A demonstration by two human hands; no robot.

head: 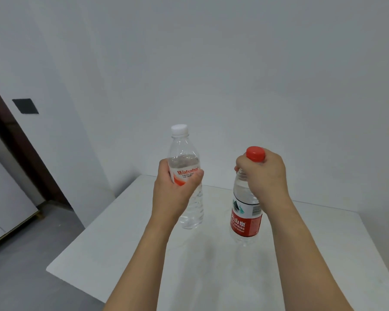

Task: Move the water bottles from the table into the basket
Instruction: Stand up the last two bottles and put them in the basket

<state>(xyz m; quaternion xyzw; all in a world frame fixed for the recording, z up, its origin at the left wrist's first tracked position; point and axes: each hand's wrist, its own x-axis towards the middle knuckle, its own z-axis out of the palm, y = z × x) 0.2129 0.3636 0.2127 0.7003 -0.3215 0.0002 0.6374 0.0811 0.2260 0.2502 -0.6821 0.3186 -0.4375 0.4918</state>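
Both forearms come in from the bottom edge, bare, reaching forward over the white tabletop. Left hand grips the white-capped bottle around its label band, fingers and thumb wrapped round it; label is white with orange-red print. Bottle is upright, clear, part full. Can't tell whether its base touches the tabletop or is just lifted off. Right hand is curled round the neck of the red-capped bottle, just under the red cap, which sticks out above the fingers. That bottle is upright too, red and white label low on the body, water near the shoulder. Base is near the tabletop; contact unclear. Two bottles stand side by side, apart, not touching, white-capped one on the left and a bit farther back. Hands are apart, one on each bottle. Plain pale wall behind the tabletop. Dark square plate on the wall at left, beside a dark door frame. Grey floor at lower left.
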